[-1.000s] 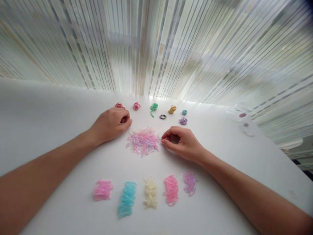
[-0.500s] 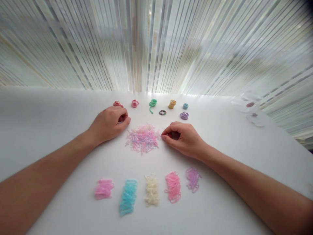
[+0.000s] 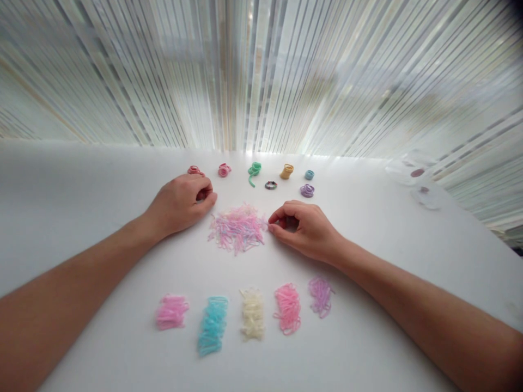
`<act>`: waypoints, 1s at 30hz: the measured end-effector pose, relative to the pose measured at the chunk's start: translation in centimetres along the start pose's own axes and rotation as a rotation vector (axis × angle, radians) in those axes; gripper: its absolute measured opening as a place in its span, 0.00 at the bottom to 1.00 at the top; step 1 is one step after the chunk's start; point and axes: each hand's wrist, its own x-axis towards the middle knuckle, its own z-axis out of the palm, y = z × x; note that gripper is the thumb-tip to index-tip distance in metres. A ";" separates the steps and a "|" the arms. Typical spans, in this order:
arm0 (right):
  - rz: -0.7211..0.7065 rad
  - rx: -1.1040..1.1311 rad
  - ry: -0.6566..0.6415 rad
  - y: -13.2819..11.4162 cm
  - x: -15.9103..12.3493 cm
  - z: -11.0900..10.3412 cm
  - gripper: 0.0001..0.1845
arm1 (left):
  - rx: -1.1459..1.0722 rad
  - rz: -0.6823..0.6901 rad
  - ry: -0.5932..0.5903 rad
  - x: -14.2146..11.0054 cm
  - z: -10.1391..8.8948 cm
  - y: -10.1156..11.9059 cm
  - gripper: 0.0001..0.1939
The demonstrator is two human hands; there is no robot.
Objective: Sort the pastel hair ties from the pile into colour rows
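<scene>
Left hand point(image 3: 177, 204) with grip curled, contents hidden, right hand point(image 3: 304, 231) with grip pressed together at the edge of a loose heap of pastel rubber bands point(image 3: 237, 228), on a white worktop point(image 3: 102, 190).

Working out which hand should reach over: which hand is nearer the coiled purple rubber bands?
Right. The right hand rests just below the coiled purple rubber bands; the left hand lies much farther left, across the loose pastel rubber-band pile.

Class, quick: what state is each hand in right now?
Left hand: loosely curled, nothing visible in it.
Right hand: curled, fingertips at the edge of the elastic band pile; cannot tell if holding any.
</scene>
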 end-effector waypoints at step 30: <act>0.403 0.034 -0.358 -1.9 0.4 -5.9 0.16 | 0.023 -0.005 -0.014 0.0 0.0 0.2 0.13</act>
